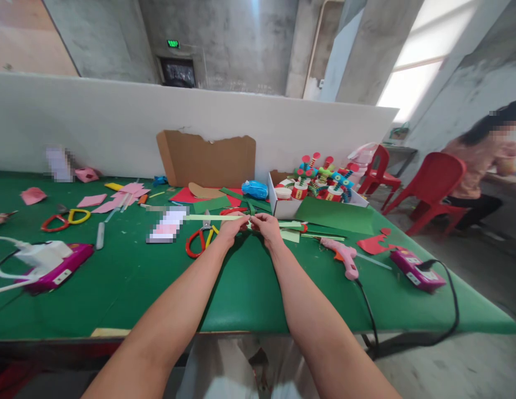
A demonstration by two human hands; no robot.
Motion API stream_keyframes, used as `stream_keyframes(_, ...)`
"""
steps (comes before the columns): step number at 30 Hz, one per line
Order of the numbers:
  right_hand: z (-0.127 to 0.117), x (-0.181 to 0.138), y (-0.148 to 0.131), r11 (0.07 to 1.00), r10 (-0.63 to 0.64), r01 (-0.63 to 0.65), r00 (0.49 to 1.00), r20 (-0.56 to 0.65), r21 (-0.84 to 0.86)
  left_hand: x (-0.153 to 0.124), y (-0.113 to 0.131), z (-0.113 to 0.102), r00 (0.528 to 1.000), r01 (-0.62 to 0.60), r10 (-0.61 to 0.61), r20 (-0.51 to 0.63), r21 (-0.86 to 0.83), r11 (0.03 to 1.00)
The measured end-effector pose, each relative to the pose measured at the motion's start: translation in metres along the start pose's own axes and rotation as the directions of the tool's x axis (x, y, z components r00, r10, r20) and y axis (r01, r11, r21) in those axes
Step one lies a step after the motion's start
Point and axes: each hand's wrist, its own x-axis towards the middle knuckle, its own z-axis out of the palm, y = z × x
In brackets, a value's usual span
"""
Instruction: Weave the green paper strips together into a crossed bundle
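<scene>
My left hand point(235, 226) and my right hand point(266, 226) meet over the middle of the table, fingertips pinched close together. Between them is a pale green paper strip point(210, 218), one long end of it reaching left past my left hand. A small pale bit shows at the fingertips, but its shape is too small to make out. Scissors with red and yellow handles point(195, 244) lie just left of my left hand. Beyond my right hand lie more green strips point(293, 225). A pink glue gun point(345, 256) rests farther right.
A white box point(278, 206) holds several colourful paper figures. Green card point(336, 215) lies before it. Purple power strips point(418, 270) point(60, 271) sit at both sides, with cords. A second pair of scissors point(69, 219) and pink paper point(124, 197) lie left. A person point(469, 155) sits far right.
</scene>
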Motion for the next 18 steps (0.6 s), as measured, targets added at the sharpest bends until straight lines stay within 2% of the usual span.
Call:
stream_keyframes(6, 0.001, 0.000, -0.003, 0.998, 0.059, -0.060, 0.998, 0.027, 0.038, -0.001, 0.005, 0.000, 0.999, 0.038, -0.039, -0.020, -0.080, 0.996)
stream_keyframes(12, 0.000, 0.003, -0.007, 0.987, 0.145, -0.148, 0.988, 0.058, 0.059, 0.000, 0.016, -0.001, 0.969, 0.156, -0.205, -0.139, -0.301, 0.941)
stream_keyframes(15, 0.000, 0.002, -0.005, 0.996, 0.084, -0.086, 0.992, 0.096, 0.018, -0.001, 0.021, -0.004, 0.948, 0.234, -0.298, -0.109, -0.394, 0.889)
stream_keyframes(18, 0.003, -0.001, -0.002, 0.992, -0.083, 0.094, 0.989, 0.122, -0.083, -0.003, 0.026, -0.006, 0.935, 0.299, -0.353, -0.032, -0.460, 0.836)
